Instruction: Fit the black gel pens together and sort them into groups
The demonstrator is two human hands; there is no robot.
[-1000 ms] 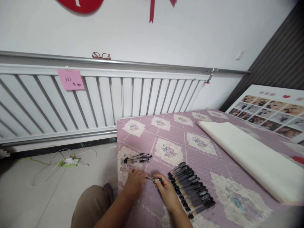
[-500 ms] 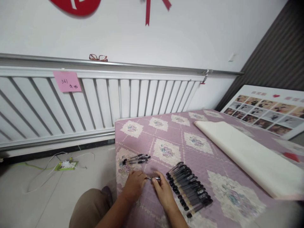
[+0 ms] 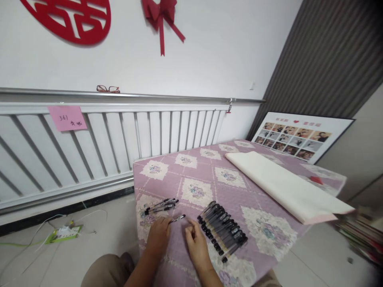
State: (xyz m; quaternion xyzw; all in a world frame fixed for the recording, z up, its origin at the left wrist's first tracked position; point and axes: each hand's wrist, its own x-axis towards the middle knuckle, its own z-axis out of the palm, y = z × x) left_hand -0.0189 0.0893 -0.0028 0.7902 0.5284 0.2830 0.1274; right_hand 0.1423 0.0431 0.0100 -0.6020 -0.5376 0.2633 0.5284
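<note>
My left hand point(image 3: 159, 234) is closed on the end of a black-capped gel pen point(image 3: 178, 218), which points out to the right just above the tablecloth. My right hand point(image 3: 196, 241) is a little way off, its thumb and forefinger apart and nothing between them. Beyond my left hand lies a small bunch of pens point(image 3: 163, 205). To the right of my right hand, a slanting row of clear-barrelled pens with black caps point(image 3: 222, 228) lies side by side on the purple floral tablecloth point(image 3: 179, 183).
A folded cream sheet point(image 3: 278, 181) lies across the table's right side. Behind it leans a photo board point(image 3: 295, 137). A white radiator point(image 3: 113, 139) runs along the wall, with glasses point(image 3: 108, 89) on its pipe. A power strip point(image 3: 64, 233) with cables is on the floor.
My right hand has let go of the pen and drawn back slightly. The pen stays in my left hand, its capped end now exposed. The camera view has swung right and up.
</note>
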